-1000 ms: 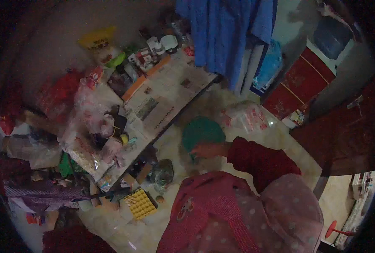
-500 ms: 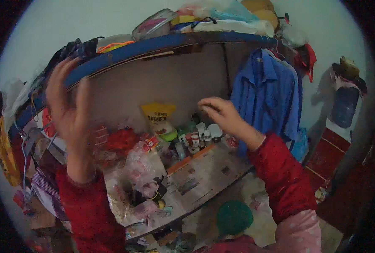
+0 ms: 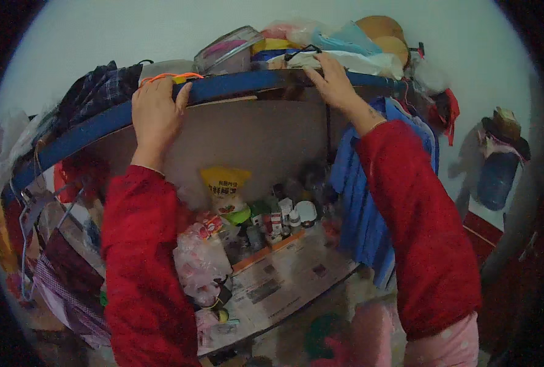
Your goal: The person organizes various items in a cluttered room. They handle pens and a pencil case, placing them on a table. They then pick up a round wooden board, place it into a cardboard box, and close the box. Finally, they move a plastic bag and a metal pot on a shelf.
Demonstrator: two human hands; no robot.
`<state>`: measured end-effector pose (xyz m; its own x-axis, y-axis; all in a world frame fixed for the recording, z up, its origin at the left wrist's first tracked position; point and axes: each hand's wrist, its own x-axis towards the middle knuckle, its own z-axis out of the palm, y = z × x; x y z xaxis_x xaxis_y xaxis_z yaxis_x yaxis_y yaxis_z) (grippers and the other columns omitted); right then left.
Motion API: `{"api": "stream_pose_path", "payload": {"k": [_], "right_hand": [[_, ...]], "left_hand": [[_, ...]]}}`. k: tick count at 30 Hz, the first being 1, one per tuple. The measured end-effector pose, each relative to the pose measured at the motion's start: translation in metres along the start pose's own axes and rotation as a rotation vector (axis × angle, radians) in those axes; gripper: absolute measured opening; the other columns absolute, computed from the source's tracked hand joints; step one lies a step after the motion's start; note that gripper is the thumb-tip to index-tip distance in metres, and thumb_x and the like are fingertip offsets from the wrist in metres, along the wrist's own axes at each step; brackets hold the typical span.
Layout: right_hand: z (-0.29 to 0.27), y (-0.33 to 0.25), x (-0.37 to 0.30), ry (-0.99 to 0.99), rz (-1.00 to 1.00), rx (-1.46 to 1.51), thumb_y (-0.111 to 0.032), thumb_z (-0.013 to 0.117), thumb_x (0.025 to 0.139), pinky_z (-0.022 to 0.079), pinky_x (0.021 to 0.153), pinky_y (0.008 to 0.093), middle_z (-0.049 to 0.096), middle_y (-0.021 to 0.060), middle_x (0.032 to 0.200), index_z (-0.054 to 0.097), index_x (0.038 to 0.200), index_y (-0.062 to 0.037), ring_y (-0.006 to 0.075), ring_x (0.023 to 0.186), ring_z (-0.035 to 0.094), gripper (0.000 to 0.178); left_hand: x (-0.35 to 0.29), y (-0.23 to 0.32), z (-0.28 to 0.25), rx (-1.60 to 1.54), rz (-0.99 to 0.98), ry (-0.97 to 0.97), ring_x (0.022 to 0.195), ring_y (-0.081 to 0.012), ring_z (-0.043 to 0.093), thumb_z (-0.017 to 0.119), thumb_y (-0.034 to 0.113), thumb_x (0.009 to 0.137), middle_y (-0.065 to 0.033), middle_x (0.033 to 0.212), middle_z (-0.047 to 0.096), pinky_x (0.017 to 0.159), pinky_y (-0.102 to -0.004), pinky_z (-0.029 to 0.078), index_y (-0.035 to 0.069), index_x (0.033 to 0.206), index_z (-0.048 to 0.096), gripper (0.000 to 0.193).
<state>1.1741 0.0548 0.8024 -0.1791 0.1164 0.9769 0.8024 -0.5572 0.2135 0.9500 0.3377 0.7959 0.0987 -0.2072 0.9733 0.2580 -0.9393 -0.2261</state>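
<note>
A long blue rail (image 3: 223,85) forms the front edge of a loaded upper shelf or bunk. My left hand (image 3: 159,116) has its fingers hooked over this rail, thumb apart, beside an orange cord (image 3: 171,77). Farther right, my right hand (image 3: 336,88) reaches up over the rail with fingers and thumb apart. Its fingertips touch or nearly touch a white bag (image 3: 370,63) near a black strap (image 3: 303,51). I see nothing held in the right hand. Between the hands, a clear container (image 3: 226,54) with something purplish inside stands on top.
Blue shirts (image 3: 370,202) hang under the rail's right end. Below, a lower board (image 3: 284,278) carries a yellow bag (image 3: 225,182), bottles and plastic bags. Wire hangers (image 3: 24,244) and clothes crowd the left. A blue water jug (image 3: 497,180) stands far right.
Both hands have risen to the blue rail. The left moved right and came down over the rail; the right went up from in front of the shirts to the bags on top.
</note>
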Motion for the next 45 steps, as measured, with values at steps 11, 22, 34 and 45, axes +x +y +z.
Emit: {"api": "stream_pose_path", "payload": {"k": [11, 22, 34, 45], "right_hand": [[0.05, 0.014, -0.02, -0.151, -0.062, 0.101, -0.04, 0.044, 0.091, 0.044, 0.067, 0.0476, 0.062, 0.0185, 0.083, 0.061, 0.092, -0.007, 0.0387, 0.081, 0.058, 0.038], [-0.005, 0.034, 0.016, -0.524, 0.043, 0.354, -0.04, 0.067, 0.075, 0.036, 0.072, 0.0384, 0.054, 0.0026, 0.08, 0.065, 0.098, -0.009, 0.0221, 0.075, 0.049, 0.039], [-0.008, 0.049, 0.043, -0.858, 0.057, 0.437, -0.037, 0.068, 0.072, 0.035, 0.068, 0.0393, 0.058, 0.0041, 0.085, 0.064, 0.097, -0.0098, 0.0235, 0.076, 0.05, 0.038], [-0.009, 0.075, 0.064, -1.018, 0.192, 0.718, -0.031, 0.069, 0.075, 0.042, 0.072, 0.0422, 0.062, 0.0073, 0.103, 0.062, 0.103, -0.0099, 0.0266, 0.088, 0.057, 0.035]], "left_hand": [[-0.014, -0.033, -0.006, -0.103, -0.123, -0.176, 0.09, -0.0261, 0.059, 0.05, 0.025, 0.093, -0.0145, 0.1, 0.063, 0.083, -0.0307, 0.042, -0.003, 0.104, 0.059, 0.031], [-0.047, -0.005, -0.052, 0.152, -0.394, -0.234, 0.087, -0.0305, 0.049, 0.037, 0.023, 0.096, -0.0151, 0.096, 0.052, 0.084, -0.0405, 0.037, 0.0, 0.095, 0.053, 0.028], [-0.002, 0.027, -0.026, 0.282, -0.219, -0.339, 0.076, -0.0279, 0.047, 0.036, 0.025, 0.093, -0.0085, 0.082, 0.049, 0.078, -0.0434, 0.035, 0.009, 0.081, 0.046, 0.023], [0.026, 0.039, -0.025, 0.166, -0.408, -0.4, 0.074, -0.0273, 0.046, 0.043, 0.014, 0.086, -0.0095, 0.079, 0.051, 0.075, -0.0394, 0.034, 0.006, 0.077, 0.048, 0.013]]}}
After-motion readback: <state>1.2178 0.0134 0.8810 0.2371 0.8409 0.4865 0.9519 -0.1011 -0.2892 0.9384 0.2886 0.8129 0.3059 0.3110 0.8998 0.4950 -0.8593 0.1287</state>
